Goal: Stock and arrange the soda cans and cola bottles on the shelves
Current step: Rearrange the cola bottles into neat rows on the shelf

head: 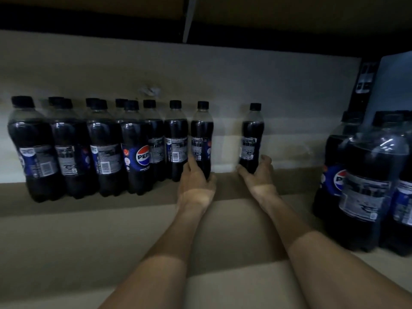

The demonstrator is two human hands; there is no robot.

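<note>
Both my arms reach deep into a dim shelf [111, 230]. My left hand [196, 181] grips the base of a small cola bottle [201, 134] standing upright at the right end of a row of several cola bottles [100, 148]. My right hand [258, 175] grips the base of another small cola bottle [252, 139], which stands alone near the back wall, a gap apart from the row. Both bottles have black caps and show the printed back of their labels.
Larger cola bottles [367, 181] in a wrapped pack stand at the right, close to my right forearm. A pale back wall [223, 70] closes the shelf, and the dark underside of the shelf above [289, 18] hangs low overhead. Bare shelf board lies under my forearms.
</note>
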